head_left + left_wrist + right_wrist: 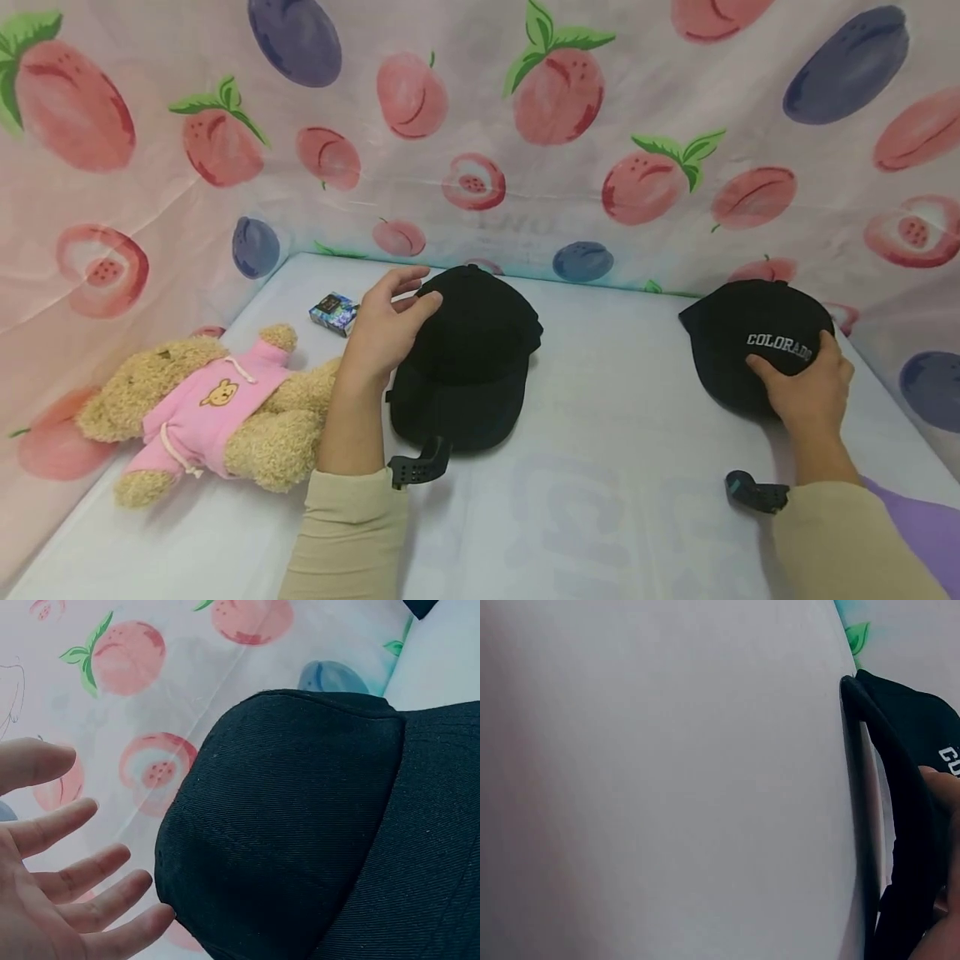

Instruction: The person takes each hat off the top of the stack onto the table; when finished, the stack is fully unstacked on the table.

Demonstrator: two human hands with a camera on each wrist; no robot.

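Observation:
A plain black cap (468, 342) sits on the white table, its brim toward me. My left hand (386, 325) is raised at its left side, fingers spread and holding nothing; in the left wrist view the fingertips (161, 921) come right up to the crown (277, 817). Over at the right, my right hand (813, 392) grips a second black cap (750, 312) with white COLORADO lettering, thumb on the outside of the crown. The right wrist view shows that cap's edge (904, 795) close over the table, with part of the hand out of frame.
On the left lies a teddy bear (217, 400) in a pink hoodie. Behind it is a small blue patterned box (333, 312). Something purple (918, 529) shows beside my right sleeve. A fruit-printed cloth (495, 225) hangs along the table's back and sides.

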